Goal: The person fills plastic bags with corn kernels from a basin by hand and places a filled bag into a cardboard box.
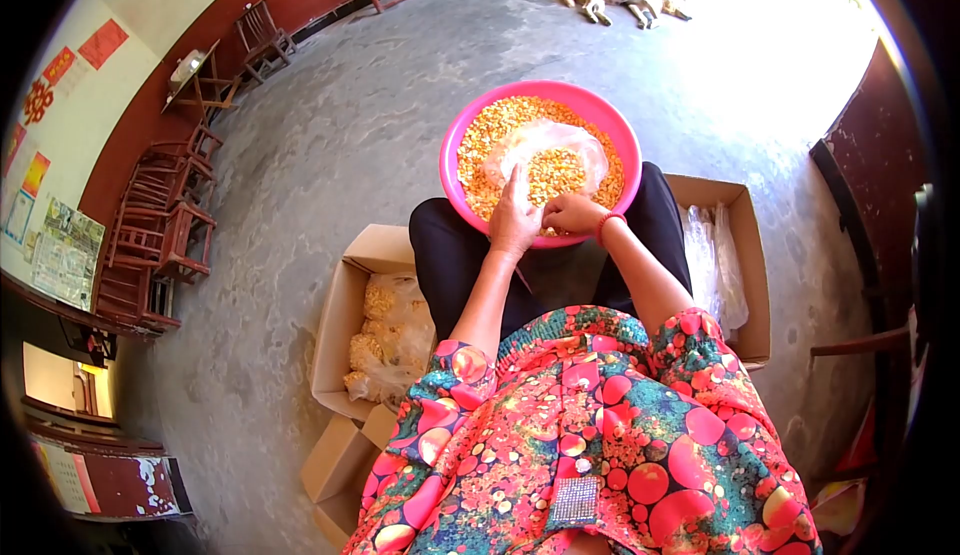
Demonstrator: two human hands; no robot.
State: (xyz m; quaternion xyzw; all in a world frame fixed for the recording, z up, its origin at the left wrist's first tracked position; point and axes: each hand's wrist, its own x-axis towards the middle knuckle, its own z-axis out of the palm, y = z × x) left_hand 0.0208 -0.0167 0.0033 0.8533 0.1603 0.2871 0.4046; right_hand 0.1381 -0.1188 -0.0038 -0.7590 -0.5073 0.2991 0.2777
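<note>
Just beyond left hand [514, 219] (fingers straight) and right hand [573, 215] (curled) lies bag [550, 134], corn [557, 171] inside; cannot tell grips.

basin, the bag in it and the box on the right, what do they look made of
Basin: probably plastic, smooth with a slight sheen, judging by its even bright pink and rounded rim.
Bag: likely thin plastic film, from its creases, pale shine and see-through look.
Box: looks like cardboard, plain matt brown with thin, straight walls.
</note>
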